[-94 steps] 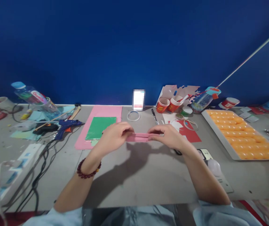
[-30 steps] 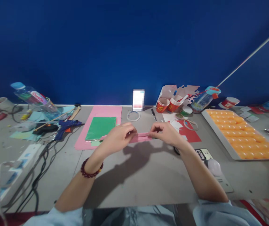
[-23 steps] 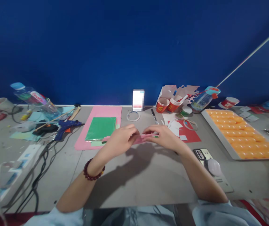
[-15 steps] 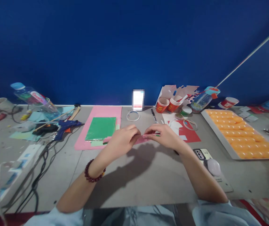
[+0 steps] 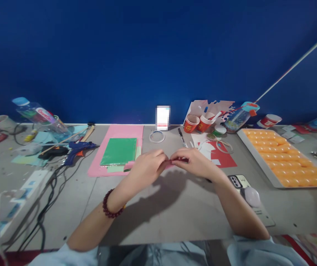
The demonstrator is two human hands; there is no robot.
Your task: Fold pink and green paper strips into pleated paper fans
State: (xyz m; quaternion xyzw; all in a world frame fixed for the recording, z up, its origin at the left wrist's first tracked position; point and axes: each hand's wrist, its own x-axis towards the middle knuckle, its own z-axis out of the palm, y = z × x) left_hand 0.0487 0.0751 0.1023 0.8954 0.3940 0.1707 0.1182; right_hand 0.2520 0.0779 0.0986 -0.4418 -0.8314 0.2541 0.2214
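A thin strip of pink paper [image 5: 170, 162] is pinched between my two hands, above the middle of the table; most of it is hidden by fingers. My left hand [image 5: 151, 162] grips one side of it, thumb and fingers pressed together. From the other side my right hand [image 5: 190, 160] pinches the strip close to the left fingertips. Left of my hands, a green paper pack [image 5: 119, 152] in a clear sleeve lies on a pink sheet [image 5: 97, 166]. Beyond my hands is a ring of clear tubing or wire [image 5: 156, 136].
At left are a blue glue gun [image 5: 77, 149], a plastic bottle [image 5: 40, 114], cables and a power strip [image 5: 14, 207]. Toward the right stand red paper cups [image 5: 191, 123], red paper [image 5: 226, 157], a phone [image 5: 238, 181] and a tray of orange balls [image 5: 284, 159].
Both hands have come slightly closer together, the left shifting a little right. Less of the pink strip shows between the fingers. Everything else on the table stays put.
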